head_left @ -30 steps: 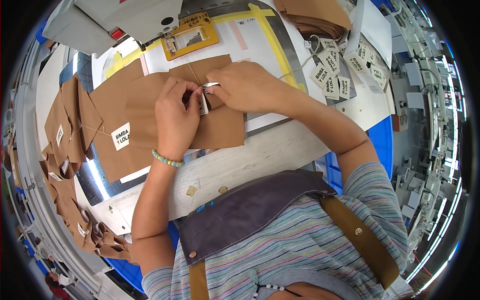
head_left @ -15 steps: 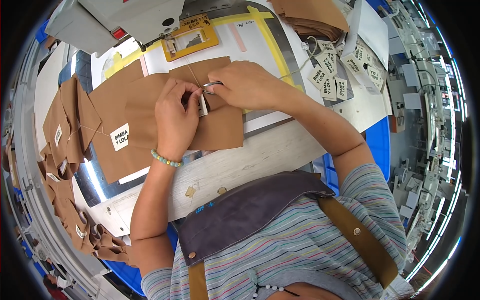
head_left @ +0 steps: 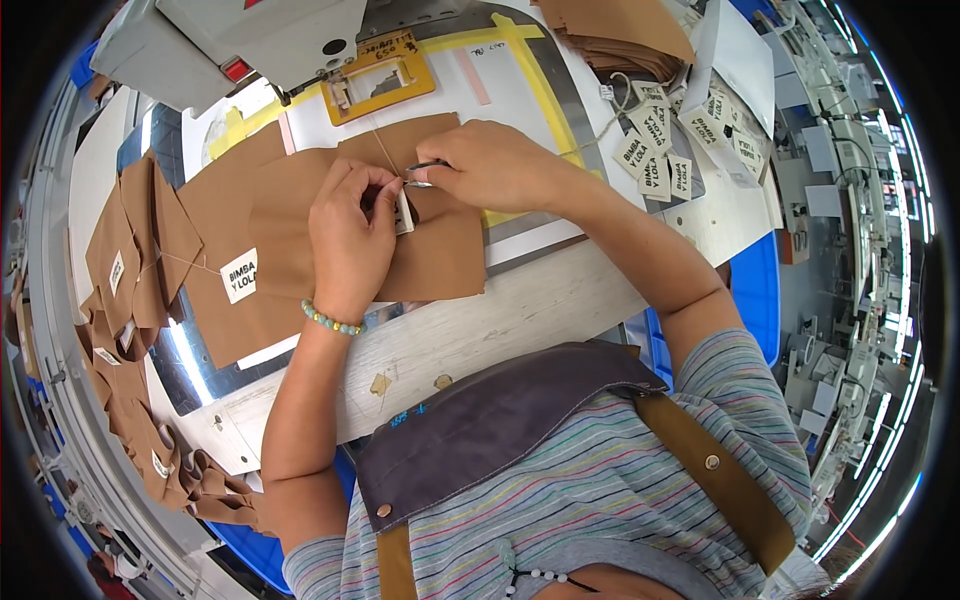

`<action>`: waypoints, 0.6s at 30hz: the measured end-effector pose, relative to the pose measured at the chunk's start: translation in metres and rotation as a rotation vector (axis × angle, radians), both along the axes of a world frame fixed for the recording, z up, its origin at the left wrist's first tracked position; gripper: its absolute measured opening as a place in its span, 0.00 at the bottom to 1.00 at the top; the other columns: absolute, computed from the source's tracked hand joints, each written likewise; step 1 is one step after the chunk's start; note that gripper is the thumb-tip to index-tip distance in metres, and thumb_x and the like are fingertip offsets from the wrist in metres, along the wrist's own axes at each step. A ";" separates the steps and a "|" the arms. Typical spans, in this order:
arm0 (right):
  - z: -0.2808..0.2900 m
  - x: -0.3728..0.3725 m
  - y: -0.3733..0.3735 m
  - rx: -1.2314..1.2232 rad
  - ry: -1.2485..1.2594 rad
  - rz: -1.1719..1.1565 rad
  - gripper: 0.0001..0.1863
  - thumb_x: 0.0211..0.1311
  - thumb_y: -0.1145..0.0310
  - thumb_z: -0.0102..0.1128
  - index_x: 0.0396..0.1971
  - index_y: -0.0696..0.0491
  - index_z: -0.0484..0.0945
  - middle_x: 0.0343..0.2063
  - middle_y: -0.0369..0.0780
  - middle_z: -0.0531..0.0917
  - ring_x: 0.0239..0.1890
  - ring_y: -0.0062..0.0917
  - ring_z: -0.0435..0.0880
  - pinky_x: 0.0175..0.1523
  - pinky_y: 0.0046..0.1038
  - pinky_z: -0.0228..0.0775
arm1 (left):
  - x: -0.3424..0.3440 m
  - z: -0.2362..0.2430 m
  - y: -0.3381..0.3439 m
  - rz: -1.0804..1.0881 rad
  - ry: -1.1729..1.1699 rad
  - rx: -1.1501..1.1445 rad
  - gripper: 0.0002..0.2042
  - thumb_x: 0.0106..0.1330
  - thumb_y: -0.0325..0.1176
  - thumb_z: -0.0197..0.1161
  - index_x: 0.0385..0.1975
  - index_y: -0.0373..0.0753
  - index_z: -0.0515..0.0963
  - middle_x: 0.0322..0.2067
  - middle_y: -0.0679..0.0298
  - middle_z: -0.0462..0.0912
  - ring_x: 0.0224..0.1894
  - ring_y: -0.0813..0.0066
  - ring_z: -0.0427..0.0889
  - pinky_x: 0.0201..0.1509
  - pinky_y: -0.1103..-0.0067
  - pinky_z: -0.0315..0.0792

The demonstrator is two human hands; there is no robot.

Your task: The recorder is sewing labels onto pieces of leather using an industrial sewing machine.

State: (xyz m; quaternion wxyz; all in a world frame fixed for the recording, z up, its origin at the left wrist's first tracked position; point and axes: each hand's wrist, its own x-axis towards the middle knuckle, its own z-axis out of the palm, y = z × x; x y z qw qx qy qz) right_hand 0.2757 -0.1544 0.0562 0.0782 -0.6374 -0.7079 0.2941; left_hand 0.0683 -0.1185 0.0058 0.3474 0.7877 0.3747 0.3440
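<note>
My left hand is closed in a pinch on the brown fabric piece by a white label with dark print. Small metal thread snips are gripped in my right hand, their tips close to my left fingertips. A thin thread runs from there up toward the sewing machine. Whether the blades touch the thread is too small to tell. Another white label lies on the brown fabric to the left.
A yellow frame sits under the machine head. Loose printed labels lie at the right with a coil of cord, below a stack of brown pieces. Labelled brown pieces, joined by thread, trail off the table's left side. A blue bin stands lower right.
Both hands keep almost the same place. The snips have shifted slightly at my left fingertips; the fabric lies as before.
</note>
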 end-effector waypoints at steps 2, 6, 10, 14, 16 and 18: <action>-0.002 -0.001 -0.001 0.014 -0.011 -0.004 0.19 0.77 0.57 0.55 0.35 0.57 0.84 0.35 0.50 0.89 0.44 0.48 0.88 0.53 0.48 0.78 | 0.000 -0.001 0.001 -0.006 -0.003 0.003 0.01 0.67 0.19 0.67 0.36 0.31 0.84 0.36 0.56 0.82 0.35 0.57 0.84 0.42 0.69 0.78; -0.008 -0.006 -0.006 0.091 -0.048 -0.022 0.19 0.77 0.54 0.55 0.35 0.55 0.84 0.32 0.49 0.88 0.41 0.48 0.87 0.49 0.48 0.77 | -0.001 -0.003 0.002 -0.007 -0.015 -0.004 0.02 0.68 0.19 0.67 0.36 0.31 0.84 0.37 0.56 0.82 0.35 0.57 0.84 0.42 0.69 0.78; -0.015 -0.008 -0.006 0.160 -0.102 0.009 0.20 0.78 0.51 0.55 0.35 0.54 0.83 0.31 0.48 0.87 0.40 0.48 0.86 0.47 0.48 0.77 | -0.002 -0.003 0.002 -0.007 -0.021 0.000 0.02 0.68 0.19 0.66 0.36 0.31 0.83 0.37 0.56 0.82 0.35 0.57 0.84 0.42 0.69 0.77; -0.014 -0.007 -0.004 0.154 -0.133 0.023 0.20 0.77 0.51 0.55 0.35 0.53 0.84 0.32 0.47 0.88 0.40 0.48 0.86 0.48 0.48 0.77 | -0.002 -0.001 0.002 -0.012 -0.018 -0.012 0.01 0.68 0.19 0.66 0.36 0.31 0.83 0.37 0.55 0.82 0.35 0.57 0.83 0.42 0.69 0.77; -0.019 -0.004 -0.003 0.215 -0.095 0.038 0.21 0.77 0.51 0.56 0.34 0.53 0.84 0.32 0.47 0.88 0.39 0.47 0.86 0.46 0.48 0.76 | -0.002 -0.003 0.004 -0.017 -0.032 -0.011 0.01 0.69 0.19 0.66 0.36 0.31 0.82 0.37 0.55 0.81 0.35 0.59 0.83 0.42 0.70 0.77; -0.011 -0.003 0.000 0.173 -0.057 0.048 0.21 0.77 0.51 0.56 0.33 0.53 0.83 0.32 0.46 0.87 0.37 0.46 0.86 0.44 0.47 0.75 | -0.004 -0.005 0.005 -0.015 -0.050 -0.040 0.01 0.70 0.19 0.65 0.36 0.30 0.82 0.37 0.56 0.81 0.35 0.61 0.82 0.43 0.72 0.77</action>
